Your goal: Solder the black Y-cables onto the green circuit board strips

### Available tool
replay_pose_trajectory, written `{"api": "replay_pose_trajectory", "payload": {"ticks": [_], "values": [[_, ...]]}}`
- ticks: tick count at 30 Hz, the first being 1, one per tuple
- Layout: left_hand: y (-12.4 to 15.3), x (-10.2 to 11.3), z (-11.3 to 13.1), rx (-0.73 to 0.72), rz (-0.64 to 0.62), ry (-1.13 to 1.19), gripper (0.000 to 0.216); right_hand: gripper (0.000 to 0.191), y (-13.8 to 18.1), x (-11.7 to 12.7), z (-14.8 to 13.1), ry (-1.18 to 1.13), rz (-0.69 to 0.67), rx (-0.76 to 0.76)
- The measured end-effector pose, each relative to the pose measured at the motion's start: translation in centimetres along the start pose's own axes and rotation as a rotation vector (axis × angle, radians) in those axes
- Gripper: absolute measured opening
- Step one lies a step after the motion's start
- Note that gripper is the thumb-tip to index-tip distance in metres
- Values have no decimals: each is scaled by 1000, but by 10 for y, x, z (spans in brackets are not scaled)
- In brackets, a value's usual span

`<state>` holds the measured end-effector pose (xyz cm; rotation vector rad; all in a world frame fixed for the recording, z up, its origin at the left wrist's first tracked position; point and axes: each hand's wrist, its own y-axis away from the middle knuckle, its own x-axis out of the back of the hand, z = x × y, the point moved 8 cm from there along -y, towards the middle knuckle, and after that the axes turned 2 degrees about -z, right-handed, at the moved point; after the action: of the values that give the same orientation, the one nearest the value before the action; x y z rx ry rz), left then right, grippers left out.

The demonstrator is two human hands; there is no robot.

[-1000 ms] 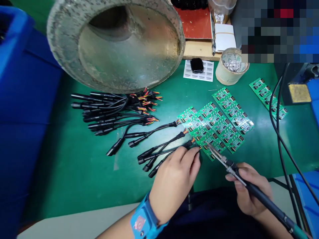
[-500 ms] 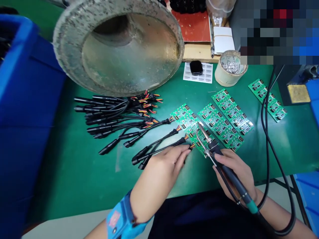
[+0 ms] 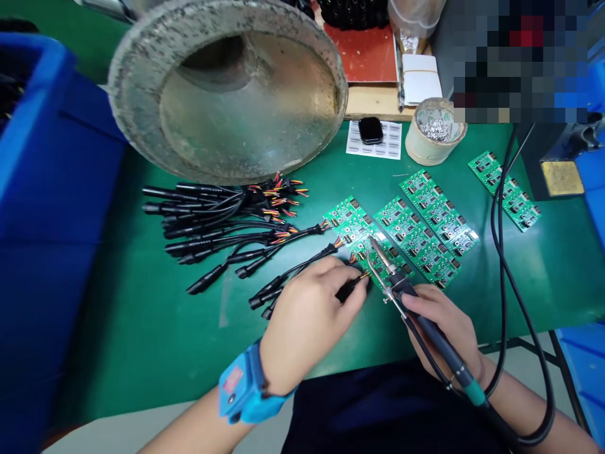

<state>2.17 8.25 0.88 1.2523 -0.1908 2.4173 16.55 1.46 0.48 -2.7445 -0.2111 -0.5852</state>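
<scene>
My left hand [image 3: 316, 302], with a blue wrist strap [image 3: 250, 384], is closed on a short black cable [image 3: 348, 288]. The coloured wire ends of that cable touch the lower left edge of a green circuit board panel [image 3: 354, 221]. My right hand [image 3: 447, 321] grips a dark soldering iron [image 3: 430, 328] with a thin metal feed tube beside its tip. The iron's tip is over the same panel; whether it touches cannot be made out. More black cables lie with their wires at the panel's left edge, partly behind my left hand.
A pile of black cables [image 3: 212, 211] lies left. More board panels [image 3: 418, 243] rest to the right. A wide metal duct hood [image 3: 137, 120] looms at the back, near a tape roll [image 3: 430, 148] holding metal bits. A blue bin [image 3: 85, 189] stands left; the iron's cord loops right.
My left hand has rolled and shifted slightly, so more of the held black cable shows. The soldering iron's tip has moved a little left and down over the panel.
</scene>
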Motion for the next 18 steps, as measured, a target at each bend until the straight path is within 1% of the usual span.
{"api": "replay_pose_trajectory", "payload": {"ticks": [3, 6, 8, 9, 14, 16, 18], "values": [[1, -4, -4, 65, 5, 118, 18, 50, 0, 0, 1, -11, -8, 2], [5, -5, -4, 82, 62, 128, 17, 49, 0, 0, 0, -19, -8, -6], [5, -5, -5, 88, 71, 119, 17, 48, 0, 2, 0, -21, 6, -14], [4, -5, -6, 91, 52, 124, 18, 47, 0, 3, -1, -21, 15, -16], [-8, -5, -9, 81, -139, 185, 22, 39, -2, 3, 0, -11, 36, -23], [-9, -4, -8, 80, -148, 151, 19, 39, -2, 3, 1, -13, 38, -25], [-6, -5, -5, 69, -89, 73, 16, 40, -2, 4, -1, -18, 41, -11]]}}
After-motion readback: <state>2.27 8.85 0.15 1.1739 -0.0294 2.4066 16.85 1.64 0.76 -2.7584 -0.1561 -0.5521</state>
